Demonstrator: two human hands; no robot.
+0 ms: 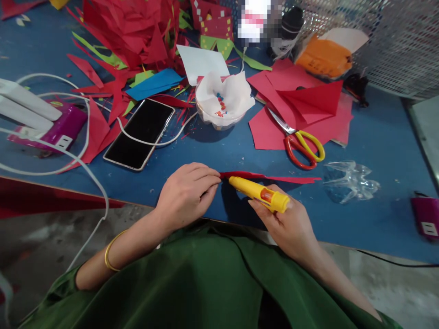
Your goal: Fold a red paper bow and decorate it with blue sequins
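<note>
My left hand [191, 194] is closed, its fingertips pinching one end of a folded red paper piece [291, 179] seen nearly edge-on. In my right hand [291, 224] is a yellow gun-shaped tool [254, 188] with an orange window near its back end. The tool's narrow tip points left and lies close to the red paper, near my left fingertips. I cannot tell whether tip and paper touch. Beyond my hands stands a clear bowl [222, 122] lined with white paper, holding small red and blue bits.
Red-and-yellow-handled scissors [305, 148] rest on red paper sheets [267, 130]. A phone [139, 137] lies left under a white cable [174, 140]. Red scraps [133, 32] pile at the back. Clear plastic [356, 182] and a purple device [425, 214] lie right.
</note>
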